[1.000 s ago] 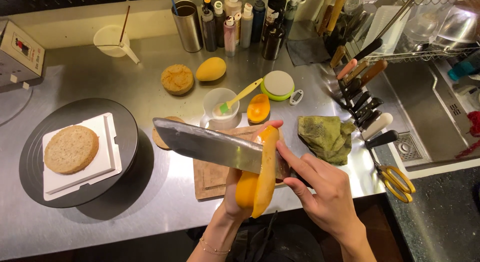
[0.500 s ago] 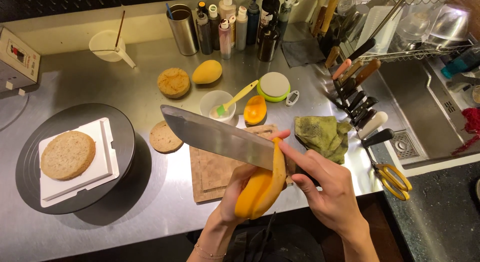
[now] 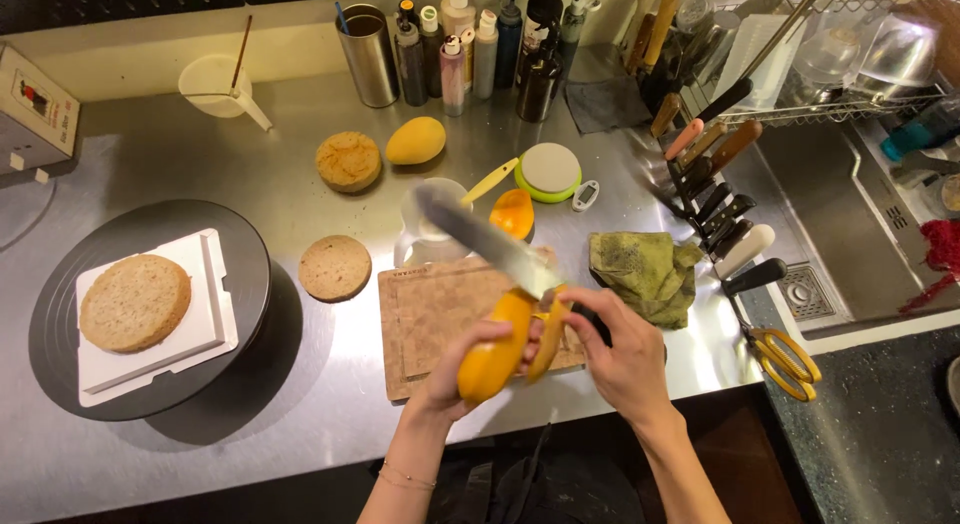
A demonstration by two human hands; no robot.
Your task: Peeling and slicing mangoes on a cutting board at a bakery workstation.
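Mango [image 3: 492,356] sits in your left hand [image 3: 462,372], held just above the near edge of the wooden cutting board [image 3: 430,319]. Its long axis runs from lower left to upper right, with the rounder end low toward your wrist and the narrower end pointing up toward the knife [image 3: 490,242]. Your left fingers wrap it closely from underneath. Your right hand [image 3: 622,354] is closed around the knife's dark handle, and the blade slants away up-left over the board; its edge seems to have entered the fruit's right side, where 1 slice [image 3: 548,339] hangs partly free, though blur hides the exact cut. A green cloth [image 3: 645,269] lies just right of the board.
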